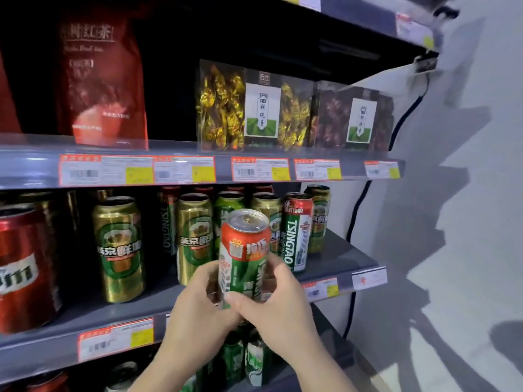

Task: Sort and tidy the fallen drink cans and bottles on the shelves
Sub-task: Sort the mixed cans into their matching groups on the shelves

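Note:
Both hands hold one red, white and green Tsingtao can (244,250) upright in front of the middle shelf (342,258). My left hand (198,309) wraps its lower left side and my right hand (278,304) grips its lower right side, thumb across the front. Behind it on the shelf stand gold-and-green beer cans (120,247), (195,236), another upright Tsingtao can (297,230) and more cans in rows. A large red can (22,267) stands at the far left.
The upper shelf (198,171) carries a red tea bag (102,80) and two tea boxes (254,106). Green cans (254,360) stand on the lower shelf beneath my hands. A grey wall with a black cable (359,210) lies to the right.

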